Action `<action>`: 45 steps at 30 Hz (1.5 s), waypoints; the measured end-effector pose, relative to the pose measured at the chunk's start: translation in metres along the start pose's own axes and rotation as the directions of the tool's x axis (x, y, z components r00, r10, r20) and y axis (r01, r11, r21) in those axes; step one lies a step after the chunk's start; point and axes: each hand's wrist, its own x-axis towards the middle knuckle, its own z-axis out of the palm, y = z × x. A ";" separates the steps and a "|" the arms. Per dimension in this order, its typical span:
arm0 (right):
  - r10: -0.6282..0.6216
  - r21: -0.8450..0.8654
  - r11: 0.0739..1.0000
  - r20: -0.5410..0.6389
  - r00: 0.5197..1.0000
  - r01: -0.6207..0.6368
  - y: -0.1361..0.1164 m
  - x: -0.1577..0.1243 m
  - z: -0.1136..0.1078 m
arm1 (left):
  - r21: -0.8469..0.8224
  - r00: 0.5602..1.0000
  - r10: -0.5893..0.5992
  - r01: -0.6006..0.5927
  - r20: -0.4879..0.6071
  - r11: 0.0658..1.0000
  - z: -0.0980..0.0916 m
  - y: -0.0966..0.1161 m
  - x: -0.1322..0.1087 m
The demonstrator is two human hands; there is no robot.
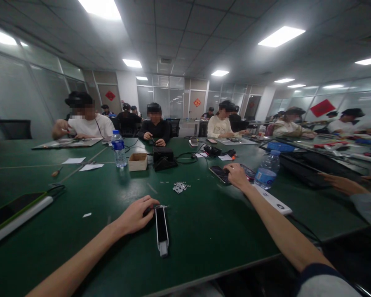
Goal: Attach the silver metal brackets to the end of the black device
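At the near edge of the green table point(200, 251), the left hand point(135, 215) lies curled, knuckles up and fingers bent down, with its fingertips at the far end of a slim black-and-white handheld device point(162, 232). The hand itself hides whether they pinch it. The device lies flat, with its long axis running almost straight out from the near edge toward the far side of the table. The hand sits just left of its far tip and is much the nearer of the two hands.

Farther out to the right, the right hand point(237, 175) rests on a dark smartphone point(219, 174), fingers gently curved; whether it grips the phone cannot be told. Under the right forearm point(275, 227), a white power strip point(272, 200) lies at a slant, and a clear water bottle point(267, 170) stands just beside the hand.

Between the hands, small hinge-like metal pieces point(179, 187) lie on the table. Beyond them are a cardboard box point(138, 162), a black box-shaped unit point(164, 159) and a second water bottle point(119, 149). A seated co-worker point(154, 131) faces them across the far edge. Another person's hand point(343, 184) reaches in from the right, well apart from the person's own.
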 end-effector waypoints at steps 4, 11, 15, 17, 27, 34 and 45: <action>-0.015 0.005 1.000 0.016 1.000 0.015 0.001 0.000 0.002 | 0.000 1.000 0.001 -0.001 -0.009 1.000 0.001 0.000 0.000; 0.007 -0.046 0.999 0.098 0.995 -0.003 0.007 -0.001 0.010 | 0.017 1.000 -0.001 0.001 -0.001 1.000 0.000 0.003 0.001; 0.021 -0.080 0.997 0.141 0.990 -0.010 0.008 -0.002 0.010 | 0.008 1.000 -0.002 0.002 -0.004 1.000 0.001 0.001 0.000; 0.027 -0.090 0.996 0.154 0.988 -0.013 0.008 -0.002 0.010 | 0.005 1.000 -0.003 0.003 -0.001 1.000 0.001 0.001 0.000; 0.017 -0.096 0.995 0.179 0.984 0.000 0.007 -0.004 0.010 | -0.021 1.000 0.002 -0.002 -0.002 1.000 0.000 0.003 0.000; 0.005 -0.098 0.995 0.169 0.986 0.012 0.010 -0.005 0.014 | -0.025 1.000 0.008 -0.008 -0.002 1.000 0.002 0.000 0.000; -0.026 -0.086 0.995 0.182 0.983 0.042 0.013 -0.003 0.020 | -0.031 1.000 0.009 -0.009 -0.003 0.999 0.002 0.001 0.000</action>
